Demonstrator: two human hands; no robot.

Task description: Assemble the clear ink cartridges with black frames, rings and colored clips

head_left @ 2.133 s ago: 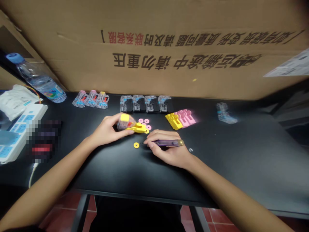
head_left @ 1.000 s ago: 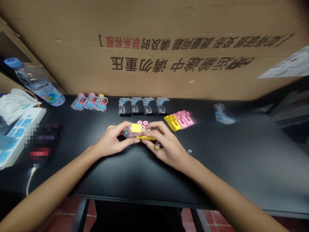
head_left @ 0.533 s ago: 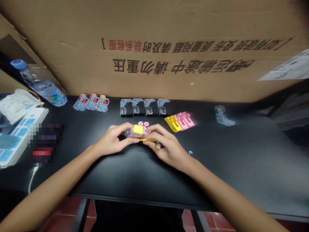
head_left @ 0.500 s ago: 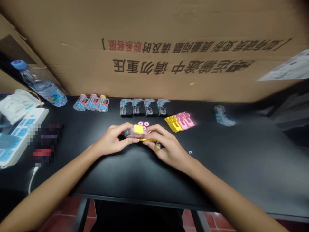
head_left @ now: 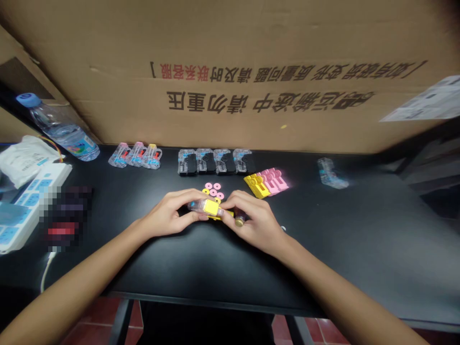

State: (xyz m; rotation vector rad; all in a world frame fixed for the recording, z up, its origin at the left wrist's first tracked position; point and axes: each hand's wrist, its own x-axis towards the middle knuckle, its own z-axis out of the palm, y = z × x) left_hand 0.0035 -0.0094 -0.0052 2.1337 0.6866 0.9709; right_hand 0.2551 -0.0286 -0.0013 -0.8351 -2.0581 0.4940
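Observation:
Above the middle of the black table, my left hand [head_left: 173, 213] is closed on a small clear plastic toy gun [head_left: 197, 206] with a square yellow end face turned up. My right hand [head_left: 249, 218] pinches the other end of it, thumb and fingers at a flat yellow plastic piece [head_left: 227, 213] lying against the toy's lower side. A dark handle with a round brass-coloured end [head_left: 239, 221] is tucked in my right hand's fingers; its other end is hidden. Just beyond the fingers lie several pink and yellow rings [head_left: 213, 192].
At the back stand several clear-and-black toy guns [head_left: 205, 160] and three with coloured tops [head_left: 136, 155]. Yellow and pink flat pieces [head_left: 266, 183] lie right of centre, a clear part [head_left: 331, 173] farther right. A water bottle [head_left: 68, 134] and power strip [head_left: 34, 206] are left. A cardboard box [head_left: 230, 129] walls the back.
Both hands have come slightly nearer to me with the toy gun, and its yellow face has shifted a little right. More of the rings now show behind the fingers.

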